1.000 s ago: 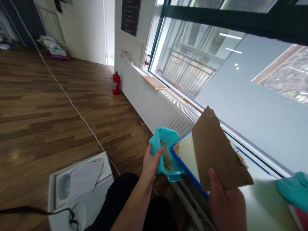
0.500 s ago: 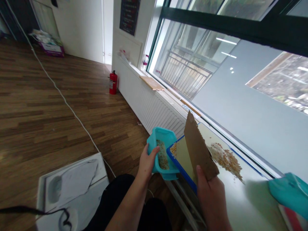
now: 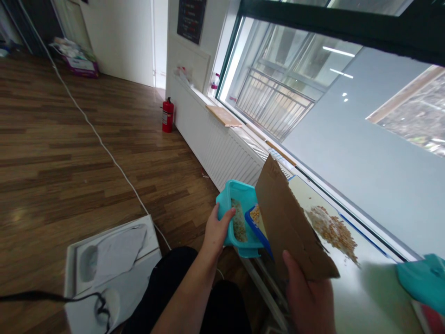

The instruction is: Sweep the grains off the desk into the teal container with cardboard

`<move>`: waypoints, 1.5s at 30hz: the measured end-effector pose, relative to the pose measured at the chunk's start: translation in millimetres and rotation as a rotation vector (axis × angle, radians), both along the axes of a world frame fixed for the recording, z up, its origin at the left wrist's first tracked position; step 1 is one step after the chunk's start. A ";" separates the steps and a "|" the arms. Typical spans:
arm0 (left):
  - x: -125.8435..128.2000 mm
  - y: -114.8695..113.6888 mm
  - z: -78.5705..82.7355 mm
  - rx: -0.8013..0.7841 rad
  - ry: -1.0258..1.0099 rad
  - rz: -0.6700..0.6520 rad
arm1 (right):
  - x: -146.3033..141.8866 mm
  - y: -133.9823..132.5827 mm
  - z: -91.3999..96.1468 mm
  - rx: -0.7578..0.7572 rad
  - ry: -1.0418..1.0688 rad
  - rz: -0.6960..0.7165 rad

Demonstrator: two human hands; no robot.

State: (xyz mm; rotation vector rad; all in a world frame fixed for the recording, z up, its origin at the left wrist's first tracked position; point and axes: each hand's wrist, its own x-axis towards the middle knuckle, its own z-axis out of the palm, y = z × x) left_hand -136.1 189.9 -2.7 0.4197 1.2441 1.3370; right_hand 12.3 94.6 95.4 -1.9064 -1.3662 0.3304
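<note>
The left hand (image 3: 216,232) grips the turquoise tub (image 3: 244,195) by its left side, thumb hooked over the rim and pointing right, the other fingers on the outer wall and mostly out of sight. The tub lies just right of that hand, at the left end of the surface (image 3: 378,301), whose blue-edged corner reaches over the tub's right side. Pale grains (image 3: 239,222) cover the bottom of the tub.

The right hand (image 3: 309,292) is closed on the near end of a piece of cardboard (image 3: 294,222), its thumb against the left face; the remaining fingers are hidden. The cardboard stands tilted above the surface, extending far and left from this hand. Yellow kernels (image 3: 256,214) sit at the blue corner, left of the cardboard, between it and the tub. A larger pile of kernels with whitish powder (image 3: 333,232) lies right of the cardboard, farther away than the right hand. A second turquoise object (image 3: 422,280) rests at the far right.
</note>
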 end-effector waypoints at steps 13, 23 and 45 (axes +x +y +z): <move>3.6 -2.0 -6.9 0.028 -0.017 0.031 | -5.0 -4.2 -8.9 0.079 0.001 0.134; 1.2 -4.9 -10.1 -0.012 0.027 0.019 | -4.5 -22.0 -11.9 0.255 -0.258 0.149; 7.2 -16.4 -16.0 0.029 0.078 0.050 | -32.0 -16.4 -11.3 0.254 -0.325 0.278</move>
